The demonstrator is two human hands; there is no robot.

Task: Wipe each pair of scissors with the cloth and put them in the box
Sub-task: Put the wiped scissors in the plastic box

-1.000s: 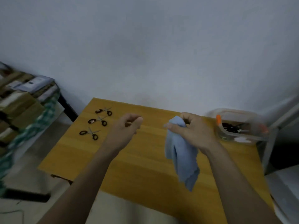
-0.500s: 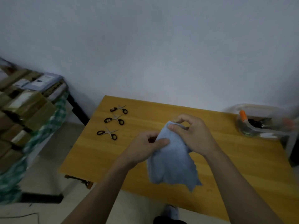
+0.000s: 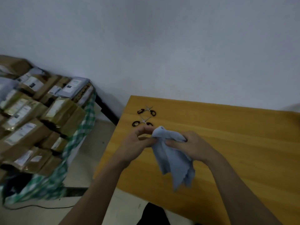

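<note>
Both the left hand (image 3: 138, 142) and right hand (image 3: 191, 146) grip the crumpled light-blue cloth (image 3: 172, 153) above the yellow wooden tabletop (image 3: 235, 143). Two black-handled scissors (image 3: 142, 123) lie just beyond the cloth; the box is out of view. Risk: loose hanging folds could snag and drag them during the reach.

Stacked brown parcels (image 3: 32, 120) on green checked cloth (image 3: 84, 127), beside yellow table (image 3: 243, 143).

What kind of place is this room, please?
Probably a storeroom or small packing room: taped parcels with labels are piled on a side table, and a plain wooden table holding scissors stands against a bare wall.
</note>
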